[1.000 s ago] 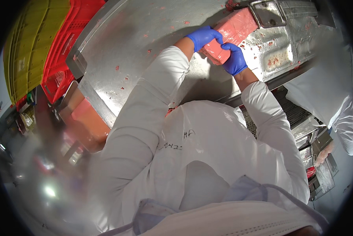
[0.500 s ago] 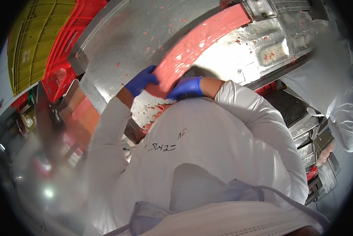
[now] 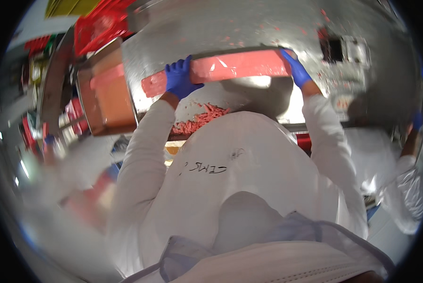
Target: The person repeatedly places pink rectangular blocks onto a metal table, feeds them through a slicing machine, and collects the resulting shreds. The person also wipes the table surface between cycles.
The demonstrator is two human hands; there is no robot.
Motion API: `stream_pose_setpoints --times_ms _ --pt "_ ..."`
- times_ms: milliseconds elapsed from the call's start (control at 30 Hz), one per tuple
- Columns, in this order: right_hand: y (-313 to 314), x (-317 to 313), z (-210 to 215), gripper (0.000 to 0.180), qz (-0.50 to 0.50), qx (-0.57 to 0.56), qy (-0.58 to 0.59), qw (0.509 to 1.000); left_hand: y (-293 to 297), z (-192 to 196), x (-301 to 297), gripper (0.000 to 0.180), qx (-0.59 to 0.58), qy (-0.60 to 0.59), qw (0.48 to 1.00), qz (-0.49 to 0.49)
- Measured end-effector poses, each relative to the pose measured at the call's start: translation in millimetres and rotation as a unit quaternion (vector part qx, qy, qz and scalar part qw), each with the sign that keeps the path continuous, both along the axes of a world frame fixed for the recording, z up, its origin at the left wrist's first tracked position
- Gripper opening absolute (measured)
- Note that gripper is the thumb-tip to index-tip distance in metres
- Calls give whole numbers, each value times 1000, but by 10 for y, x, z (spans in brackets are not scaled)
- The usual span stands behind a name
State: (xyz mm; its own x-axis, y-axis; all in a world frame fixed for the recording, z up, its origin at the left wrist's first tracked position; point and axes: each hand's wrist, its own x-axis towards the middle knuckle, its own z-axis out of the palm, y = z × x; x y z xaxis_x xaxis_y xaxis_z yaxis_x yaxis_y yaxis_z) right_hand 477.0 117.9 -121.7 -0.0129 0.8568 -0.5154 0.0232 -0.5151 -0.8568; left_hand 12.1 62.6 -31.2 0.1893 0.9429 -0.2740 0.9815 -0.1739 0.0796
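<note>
A long, glossy pink log of what looks like ground meat (image 3: 242,65) lies crosswise on the metal table (image 3: 249,28). My left hand (image 3: 180,78), in a blue glove, grips it toward its left part, with a stretch of the log sticking out beyond. At its right end my right hand (image 3: 297,68), also gloved in blue, is clasped around the tip. The undersides of both hands are hidden. Pink meat scraps (image 3: 199,119) are piled along the table's near edge, in front of my white apron.
Left of the table stands a deep metal tray (image 3: 110,111) with another pink slab (image 3: 107,78) inside. Red crates (image 3: 100,30) are behind it. To the right, a metal fixture (image 3: 356,51) with a dark square opening is mounted. A co-worker's white sleeve (image 3: 407,188) shows far right.
The log's right end has come away from the metal fixture, and the log now lies nearly level across the view. My right hand has moved from its near end to its right end.
</note>
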Motion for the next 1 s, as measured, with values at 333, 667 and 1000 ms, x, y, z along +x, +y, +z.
stream_pose_setpoints --times_ms 333,667,1000 --pt "-1388 -166 530 28 -81 -217 209 950 -273 96 -314 124 10 55 998 23" --pt "-988 -1255 1003 12 312 -61 172 932 -887 246 359 101 175 -170 969 -51" --pt "-1218 -2134 2425 63 357 88 77 927 -642 84 -1177 32 250 121 952 132"
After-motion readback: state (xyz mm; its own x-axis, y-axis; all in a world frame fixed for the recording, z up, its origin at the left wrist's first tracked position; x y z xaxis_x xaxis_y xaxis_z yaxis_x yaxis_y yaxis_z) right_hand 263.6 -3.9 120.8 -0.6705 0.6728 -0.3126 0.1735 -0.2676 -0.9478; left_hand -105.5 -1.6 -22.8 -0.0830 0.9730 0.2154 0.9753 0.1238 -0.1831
